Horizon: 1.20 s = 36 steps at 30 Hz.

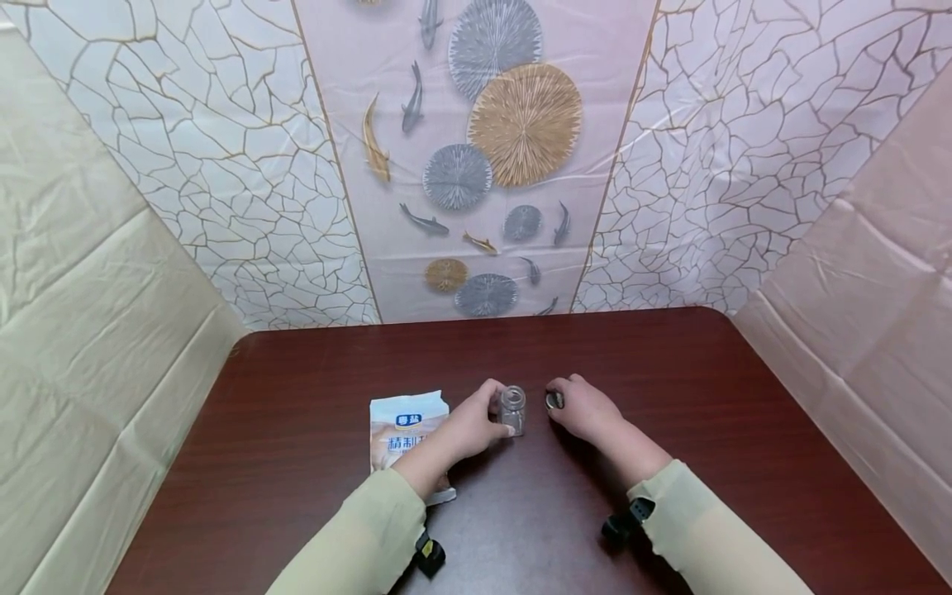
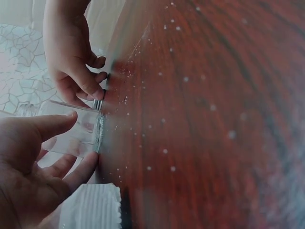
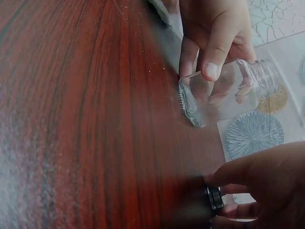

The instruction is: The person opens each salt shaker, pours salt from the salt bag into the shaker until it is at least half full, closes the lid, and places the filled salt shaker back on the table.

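Note:
A small clear glass jar (image 1: 511,411) stands upright on the table, its threaded mouth uncovered. My left hand (image 1: 470,423) holds it from the left, thumb on the near side and fingers behind. Through the glass in the right wrist view, the jar (image 3: 224,95) shows fingers behind it and no visible contents. To its right, my right hand (image 1: 587,409) pinches a small round metal lid (image 1: 554,400) low at the tabletop. That lid (image 3: 213,196) looks dark-rimmed in the right wrist view; fingers partly cover it. Jar and lid are apart.
A white and blue salt packet (image 1: 407,413) lies left of the jar, partly beneath my left forearm. White grains (image 2: 165,151) are scattered over the dark red wooden table (image 1: 297,430). A patterned cloth (image 1: 476,231) hangs behind the table's far edge.

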Tool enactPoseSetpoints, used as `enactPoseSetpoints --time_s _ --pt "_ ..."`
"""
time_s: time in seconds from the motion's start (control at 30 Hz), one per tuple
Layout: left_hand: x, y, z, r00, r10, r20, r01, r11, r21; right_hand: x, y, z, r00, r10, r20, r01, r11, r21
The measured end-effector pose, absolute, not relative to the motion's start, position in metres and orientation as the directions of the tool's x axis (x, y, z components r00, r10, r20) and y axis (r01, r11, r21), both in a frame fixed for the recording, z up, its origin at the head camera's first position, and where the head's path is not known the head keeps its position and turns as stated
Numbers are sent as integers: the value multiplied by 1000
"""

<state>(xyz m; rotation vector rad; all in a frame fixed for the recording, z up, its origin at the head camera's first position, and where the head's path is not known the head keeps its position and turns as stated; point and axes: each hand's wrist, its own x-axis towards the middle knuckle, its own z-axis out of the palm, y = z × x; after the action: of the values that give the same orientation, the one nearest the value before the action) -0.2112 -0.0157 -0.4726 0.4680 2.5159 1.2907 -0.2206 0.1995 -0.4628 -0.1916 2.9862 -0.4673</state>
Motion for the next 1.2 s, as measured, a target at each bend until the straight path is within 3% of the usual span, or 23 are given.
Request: enactPoseSetpoints --time_s 0.83,1.2 --pt "-210 -15 -474 -898 428 -105 166 550 819 -213 209 -461 -983 -159 -93 -114 920 -376" --pt "-196 -23 -466 -912 409 18 333 715 614 -204 210 -455 -986 -166 -23 -145 913 -381"
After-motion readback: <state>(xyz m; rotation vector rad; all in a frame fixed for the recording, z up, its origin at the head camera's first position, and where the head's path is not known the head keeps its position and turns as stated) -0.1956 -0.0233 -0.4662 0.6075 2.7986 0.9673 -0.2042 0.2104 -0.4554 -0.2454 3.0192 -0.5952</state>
